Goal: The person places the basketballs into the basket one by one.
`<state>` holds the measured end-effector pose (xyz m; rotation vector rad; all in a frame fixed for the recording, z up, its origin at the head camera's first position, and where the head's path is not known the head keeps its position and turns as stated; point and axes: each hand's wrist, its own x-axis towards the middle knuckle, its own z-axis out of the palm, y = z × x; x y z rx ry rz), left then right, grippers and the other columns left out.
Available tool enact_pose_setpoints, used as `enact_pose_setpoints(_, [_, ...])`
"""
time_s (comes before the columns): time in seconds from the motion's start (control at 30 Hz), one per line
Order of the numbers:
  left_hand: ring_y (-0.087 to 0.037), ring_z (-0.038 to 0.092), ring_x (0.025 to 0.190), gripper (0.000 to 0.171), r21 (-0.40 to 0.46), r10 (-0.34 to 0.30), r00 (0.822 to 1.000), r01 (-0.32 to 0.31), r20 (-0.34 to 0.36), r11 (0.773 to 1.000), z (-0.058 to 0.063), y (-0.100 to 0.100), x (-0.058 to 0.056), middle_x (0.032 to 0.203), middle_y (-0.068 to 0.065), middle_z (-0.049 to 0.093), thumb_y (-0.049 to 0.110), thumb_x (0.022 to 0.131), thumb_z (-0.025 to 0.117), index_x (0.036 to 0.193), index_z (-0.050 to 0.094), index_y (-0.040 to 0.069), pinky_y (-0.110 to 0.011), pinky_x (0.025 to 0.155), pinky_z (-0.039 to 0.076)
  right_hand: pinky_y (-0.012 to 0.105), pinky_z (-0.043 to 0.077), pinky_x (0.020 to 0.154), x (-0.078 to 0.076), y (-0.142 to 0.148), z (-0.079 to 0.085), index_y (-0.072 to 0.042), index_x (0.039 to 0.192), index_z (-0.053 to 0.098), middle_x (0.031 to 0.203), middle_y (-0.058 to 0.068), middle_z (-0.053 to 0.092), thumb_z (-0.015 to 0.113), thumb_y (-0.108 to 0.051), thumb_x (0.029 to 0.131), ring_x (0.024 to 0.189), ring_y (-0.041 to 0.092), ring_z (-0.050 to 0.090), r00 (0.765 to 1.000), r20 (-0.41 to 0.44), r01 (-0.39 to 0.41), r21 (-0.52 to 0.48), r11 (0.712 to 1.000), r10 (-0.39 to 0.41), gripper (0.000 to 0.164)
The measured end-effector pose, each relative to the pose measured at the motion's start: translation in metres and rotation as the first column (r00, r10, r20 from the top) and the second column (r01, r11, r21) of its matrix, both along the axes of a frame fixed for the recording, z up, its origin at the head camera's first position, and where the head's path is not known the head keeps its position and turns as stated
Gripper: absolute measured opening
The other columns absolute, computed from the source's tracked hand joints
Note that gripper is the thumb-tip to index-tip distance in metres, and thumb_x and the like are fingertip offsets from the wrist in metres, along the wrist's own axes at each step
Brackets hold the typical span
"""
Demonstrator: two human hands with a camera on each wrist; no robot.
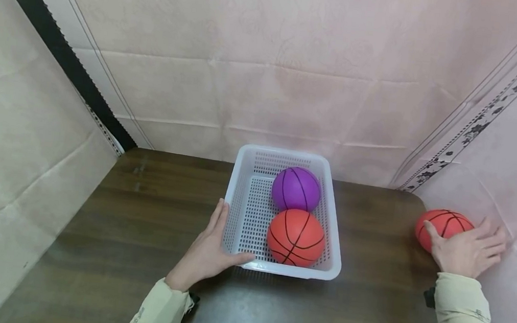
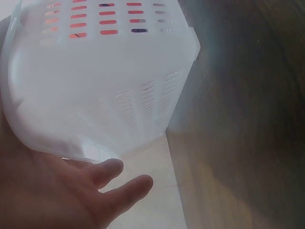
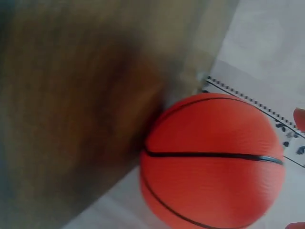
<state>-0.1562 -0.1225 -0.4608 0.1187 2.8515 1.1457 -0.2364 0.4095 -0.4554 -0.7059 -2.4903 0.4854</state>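
A white perforated plastic basket (image 1: 280, 269) stands on the table and holds a purple ball (image 1: 296, 189) and an orange ball (image 1: 296, 237), both with black basketball lines. My left hand (image 1: 208, 253) rests against its near left corner, thumb over the front rim and straight fingers along the left side. In the left wrist view, two fingertips extend clear of the basket wall. At the table's right edge is another orange ball (image 3: 214, 160). My right hand (image 1: 467, 250) is spread around its near and right sides, with fingertips apart from it in the right wrist view.
A brown wood-grain table (image 1: 139, 253) lies under the basket. Pale cloth (image 1: 282, 97) hangs behind it and on both sides, with a black strip (image 1: 64, 57) at the left and a floral border (image 1: 478, 124) at the right.
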Motion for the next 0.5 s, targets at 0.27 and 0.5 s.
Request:
enact_pose_setpoints(0.27, [-0.034,0.042,0.131,0.133,0.004,0.009,1.000,-0.009,-0.002,1.000,0.001,0.000,0.000,0.155,0.027,-0.018,0.078,0.061,0.072,0.156,-0.008,0.030,-0.056,0.098,0.041,0.069,0.013,0.101,-0.004,0.005,-0.018,-0.001,0.150,0.004,0.149,0.035,0.009,0.077,-0.058,0.069,0.134,0.053,0.013,0.999,0.033,0.008,0.006,1.000,-0.008,0.123])
enact_pose_setpoints(0.5, [-0.035,0.040,0.132,0.131,0.004,-0.002,1.000,0.002,-0.018,1.000,0.001,0.001,0.000,0.157,0.024,-0.017,0.073,0.064,0.075,0.156,-0.006,0.027,-0.058,0.098,0.040,0.070,0.009,0.102,-0.007,0.008,-0.021,-0.001,0.151,-0.005,0.151,0.036,0.001,0.076,-0.064,0.068,0.136,0.054,0.006,0.993,0.113,-0.017,-0.031,0.999,0.021,0.132])
